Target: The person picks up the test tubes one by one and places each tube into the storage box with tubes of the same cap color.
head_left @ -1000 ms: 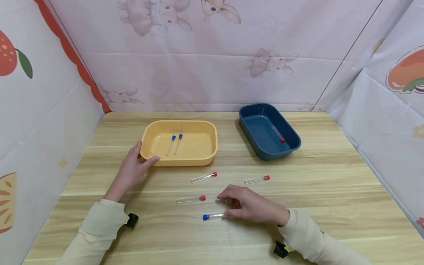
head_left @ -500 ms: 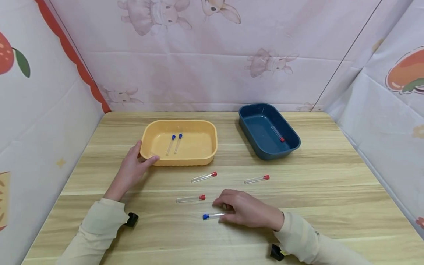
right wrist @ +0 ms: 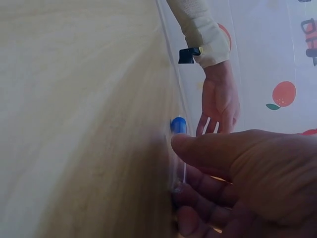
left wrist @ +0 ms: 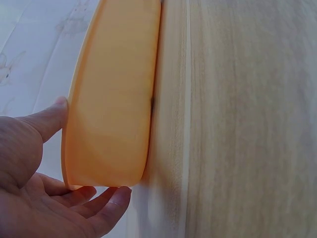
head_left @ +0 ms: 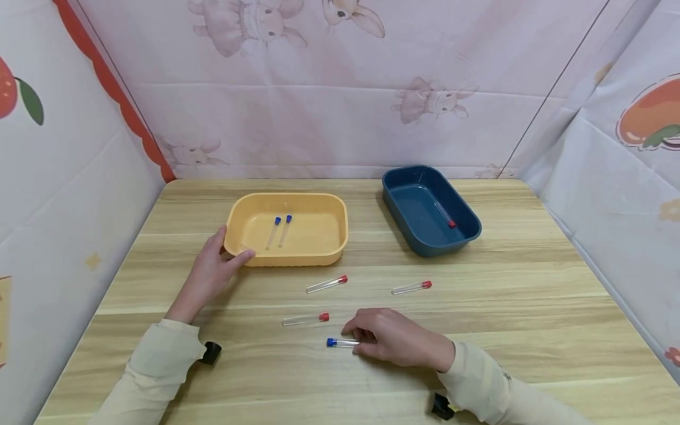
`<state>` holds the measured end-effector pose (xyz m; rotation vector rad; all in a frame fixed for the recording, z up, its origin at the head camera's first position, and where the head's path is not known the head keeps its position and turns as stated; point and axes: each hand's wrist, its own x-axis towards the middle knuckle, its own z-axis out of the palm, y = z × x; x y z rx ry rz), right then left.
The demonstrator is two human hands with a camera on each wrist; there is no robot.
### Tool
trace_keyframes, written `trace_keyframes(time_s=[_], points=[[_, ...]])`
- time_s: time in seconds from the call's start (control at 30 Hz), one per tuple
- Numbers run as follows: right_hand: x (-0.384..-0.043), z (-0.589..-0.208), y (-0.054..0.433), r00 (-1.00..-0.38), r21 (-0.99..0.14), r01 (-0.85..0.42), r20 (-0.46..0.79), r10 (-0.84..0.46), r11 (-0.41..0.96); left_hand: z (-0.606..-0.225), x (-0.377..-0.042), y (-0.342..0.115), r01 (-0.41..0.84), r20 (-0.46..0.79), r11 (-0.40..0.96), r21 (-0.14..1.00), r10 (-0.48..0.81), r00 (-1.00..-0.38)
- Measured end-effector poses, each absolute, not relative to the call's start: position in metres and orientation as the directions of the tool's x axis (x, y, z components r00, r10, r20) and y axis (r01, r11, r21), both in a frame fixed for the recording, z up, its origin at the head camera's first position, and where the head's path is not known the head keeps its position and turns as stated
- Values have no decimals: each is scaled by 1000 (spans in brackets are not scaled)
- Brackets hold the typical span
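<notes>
1 blue-capped tube [head_left: 344, 342] pinched by right hand [head_left: 397, 337], in front of yellow box [head_left: 319, 231]; left hand [head_left: 210, 271] grips box's corner; backdrop lettering [right wrist: 309, 30] unreadable.

Right hand [head_left: 399, 339] observed left and nearer of its position one second ago; it now pinches the blue-capped tube [head_left: 344, 343]. Said tube's cap found displaced slightly far and right of its earlier spot on the bench [head_left: 536, 307]; clearance underneath could not be determined.

No text can be read; dark marks [right wrist: 309, 39] on the wall cloth [right wrist: 265, 54] may be blurred letters.
</notes>
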<state>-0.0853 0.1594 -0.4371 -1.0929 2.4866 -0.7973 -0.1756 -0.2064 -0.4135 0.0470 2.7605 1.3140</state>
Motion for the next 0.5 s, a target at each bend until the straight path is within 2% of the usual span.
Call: trace_keyframes(time_s=[0.27,0.5], points=[[-86,-435,165,-683,-610,-546,-73,-727,574,-414,-175,-206,-19,-71,626,780,59,-996],[-86,-432,163,-729,-606,-502,-86,-679,617,-414,-175,-206,-21,-74,629,777,58,-996]])
